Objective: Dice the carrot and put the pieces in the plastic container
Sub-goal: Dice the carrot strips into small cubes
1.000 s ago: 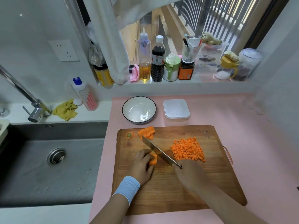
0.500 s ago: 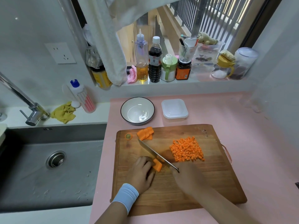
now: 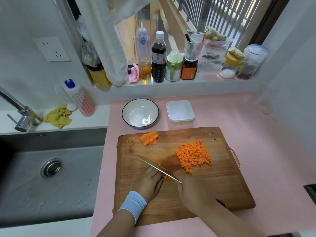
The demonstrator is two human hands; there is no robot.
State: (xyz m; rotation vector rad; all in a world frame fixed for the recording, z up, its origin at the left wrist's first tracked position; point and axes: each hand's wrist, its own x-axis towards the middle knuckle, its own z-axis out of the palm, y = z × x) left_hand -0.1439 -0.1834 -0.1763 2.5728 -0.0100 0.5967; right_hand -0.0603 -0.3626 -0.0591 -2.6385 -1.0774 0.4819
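Note:
On the wooden cutting board my left hand holds a small carrot piece, mostly hidden under the fingers. My right hand grips a knife whose blade lies across the board right beside the left fingers. A thin orange sliver sits against the far side of the blade. A pile of diced carrot lies at the board's middle right. Several carrot slabs and a carrot end rest at the far left corner. The white plastic container stands behind the board.
A white bowl with a dark rim sits left of the container. A steel sink and tap lie to the left. Bottles and jars line the window sill. The pink counter extends to the right.
The camera view has moved closer. The knife blade has shifted toward me along the carrot piece, which is now more covered by my left fingers. The diced pile is unchanged.

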